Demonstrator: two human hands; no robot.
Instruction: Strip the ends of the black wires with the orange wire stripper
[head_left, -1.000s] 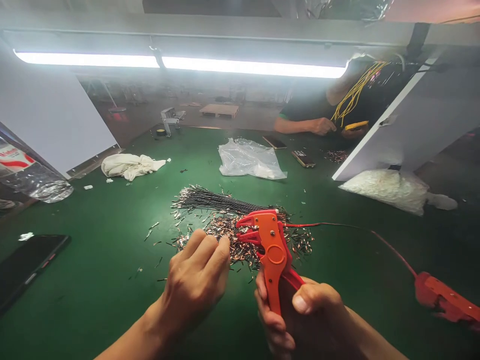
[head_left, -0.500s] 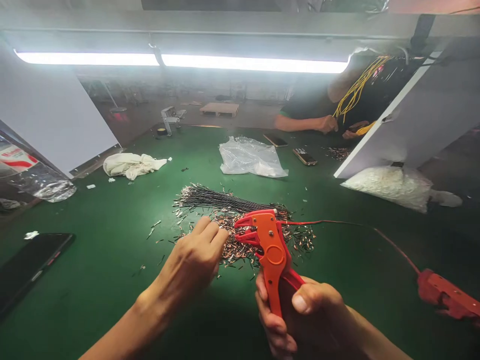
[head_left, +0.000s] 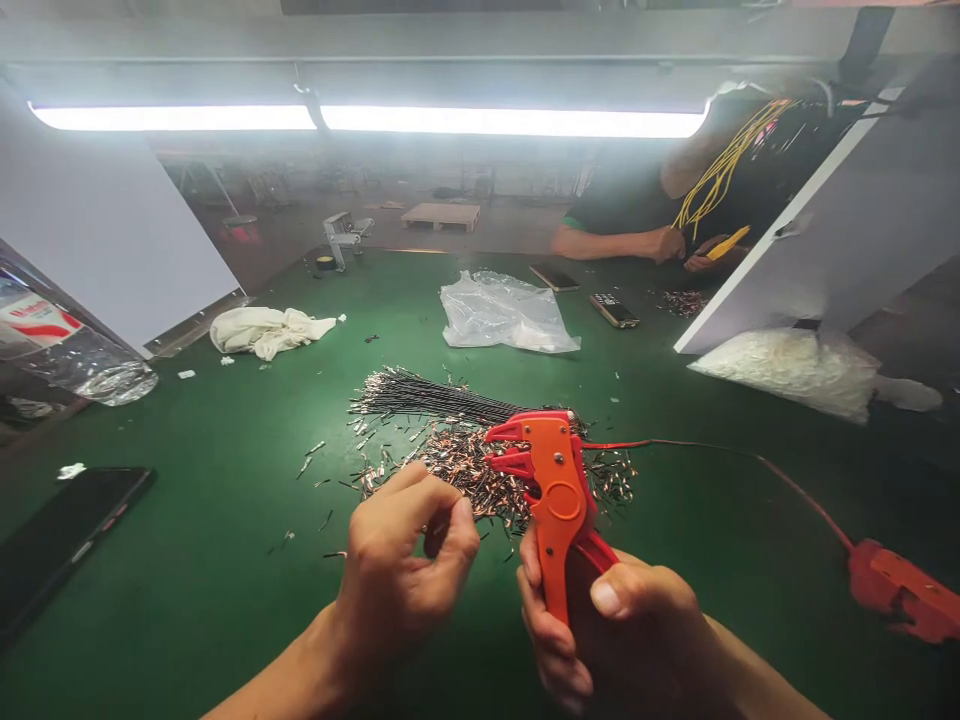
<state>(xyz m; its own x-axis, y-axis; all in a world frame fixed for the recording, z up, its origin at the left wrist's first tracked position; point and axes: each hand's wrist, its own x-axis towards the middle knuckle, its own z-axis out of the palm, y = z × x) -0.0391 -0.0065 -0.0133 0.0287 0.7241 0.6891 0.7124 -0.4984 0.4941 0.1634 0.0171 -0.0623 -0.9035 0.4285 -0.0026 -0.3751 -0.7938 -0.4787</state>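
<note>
Green matting (head_left: 217,440) covers the bench, napped and dull, littered with tiny offcuts. Overhead a tube lamp (head_left: 360,120) glares white, and flat white panels (head_left: 112,230) slope down on either side.

I see my right hand (head_left: 607,630) wrapped tight round the handles of an orange stripper (head_left: 559,490), hard plastic with a round pivot, its beak upright and aimed left. My left hand (head_left: 409,560) sits just beside that beak with its fingers (head_left: 457,530) curled narrow, thumb against forefinger; I cannot tell what they pinch.

Just beyond both sets of fingertips lies a pile (head_left: 465,470) of short copper-bright wire ends, bristly and glinting, and behind it a straight bundle of black wires (head_left: 427,398). A thin red wire (head_left: 712,455) runs from behind the stripper head off to a red tool (head_left: 900,590) well right of my right fingers.

Farther out from my fingers lie a crinkled clear bag (head_left: 504,315) and a rumpled white cloth (head_left: 262,330). Far left of my left fingers lies a flat black phone (head_left: 60,545). Across the bench a co-worker's hand (head_left: 664,243) holds yellow wires (head_left: 720,170).
</note>
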